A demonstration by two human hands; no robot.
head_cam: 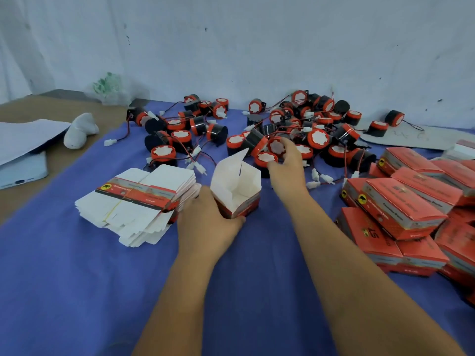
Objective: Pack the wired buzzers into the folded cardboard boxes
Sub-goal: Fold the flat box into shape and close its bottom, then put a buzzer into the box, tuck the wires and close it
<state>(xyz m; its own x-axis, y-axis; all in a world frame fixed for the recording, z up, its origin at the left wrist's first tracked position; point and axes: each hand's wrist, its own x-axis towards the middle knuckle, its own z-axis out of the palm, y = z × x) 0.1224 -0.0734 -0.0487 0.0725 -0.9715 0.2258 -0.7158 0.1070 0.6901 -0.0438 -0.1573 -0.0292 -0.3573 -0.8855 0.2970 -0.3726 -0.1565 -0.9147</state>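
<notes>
Dim, flat, cool-toned lighting; source direction unclear. Shadows faint and soft. No glare. Overall image soft, print on the red cardboard boxes [411, 201] unreadable. Wide-angle bending at frame edges.

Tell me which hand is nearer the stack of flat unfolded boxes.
Left. The left hand grips the open box right beside the flat stack; the right hand is farther off, pinching a buzzer in the pile.

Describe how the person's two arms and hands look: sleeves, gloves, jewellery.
Both forearms are bare up to the bottom edge of the picture, with no sleeves showing. The left hand and right hand wear no gloves. No watch, ring or bracelet shows.
</notes>
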